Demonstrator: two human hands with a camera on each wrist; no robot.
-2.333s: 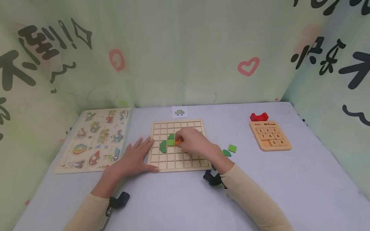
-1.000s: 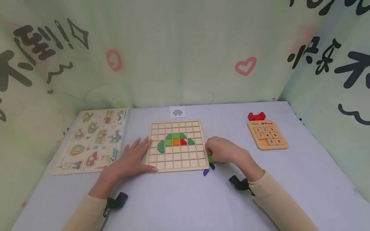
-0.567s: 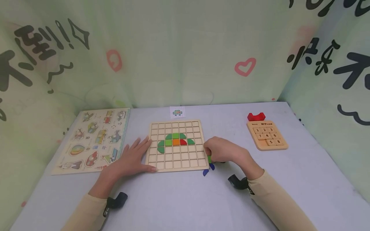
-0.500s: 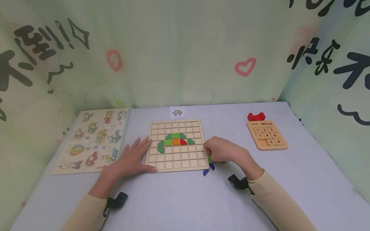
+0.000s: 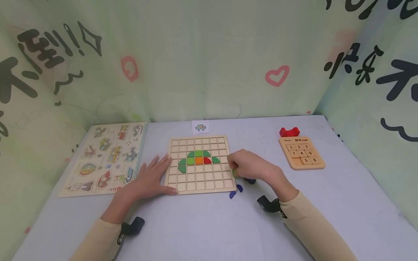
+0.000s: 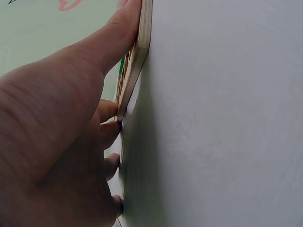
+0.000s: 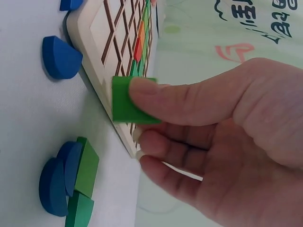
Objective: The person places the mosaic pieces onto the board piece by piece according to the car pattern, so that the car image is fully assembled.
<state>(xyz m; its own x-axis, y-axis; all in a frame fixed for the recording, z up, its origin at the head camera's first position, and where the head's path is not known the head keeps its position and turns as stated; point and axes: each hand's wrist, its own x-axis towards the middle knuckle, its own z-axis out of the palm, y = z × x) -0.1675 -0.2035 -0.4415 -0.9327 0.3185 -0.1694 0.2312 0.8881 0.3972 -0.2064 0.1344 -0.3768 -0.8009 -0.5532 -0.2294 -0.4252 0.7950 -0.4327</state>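
R hand [image 5: 251, 169] pinches 1 green square tile [image 7: 129, 101] btwn thumb and fingers, at the right edge of the wooden grid board [image 5: 183, 185]; other fingers curled underneath. L hand [image 5: 148, 179] lies flat, fingers straight, on the board's near-left corner, thumb along its near edge.

On the board: 1 orange square [image 5: 199, 161], 1 red quarter-round [image 5: 207, 160], and green pieces [image 5: 191, 158] round them, approx 7, forming a dome.

Loose on the table near the board's near-right corner, wrist view: 4 blue rounded pieces [image 7: 59, 56] and 2 green ones [image 7: 87, 165], some stacked.

Far of the board: 1 small pattern card [image 5: 200, 127]. Left: 1 vehicle peg puzzle [image 5: 104, 159]. Right: 1 number slide puzzle [image 5: 302, 152], w/ 1 red block [image 5: 289, 131] at its far end.
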